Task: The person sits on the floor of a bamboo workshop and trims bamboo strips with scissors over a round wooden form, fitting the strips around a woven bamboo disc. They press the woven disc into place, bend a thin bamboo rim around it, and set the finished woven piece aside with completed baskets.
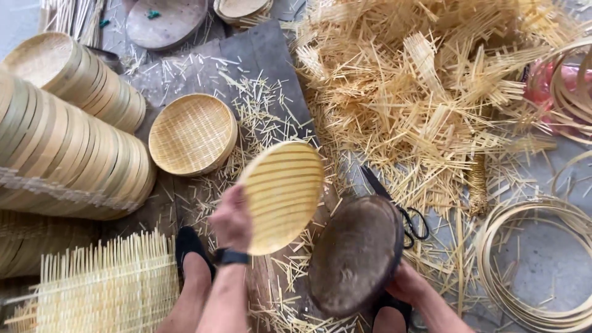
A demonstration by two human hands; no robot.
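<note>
The left hand [231, 219] has its grip clamped on the edge of a round pale woven bamboo tray [282, 196], held tilted above a dark wooden floor board [259, 55] strewn with bamboo offcuts. The right hand [407, 285] grips a round dark wooden mould [354, 254] standing on edge. Black scissors [401, 213] lie just beside it. A finished bamboo basket [192, 134] sits near stacked baskets [68, 154]; coiled bamboo hoops [524, 259] lie on the grey floor.

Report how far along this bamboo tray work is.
Done: long stacks of finished round trays lie at left, one woven tray flat on the board. In hand: the left hand holds a round slatted disc; the right hand grips a dark round block. Left: square woven mats and loose hoops remain unused.
</note>
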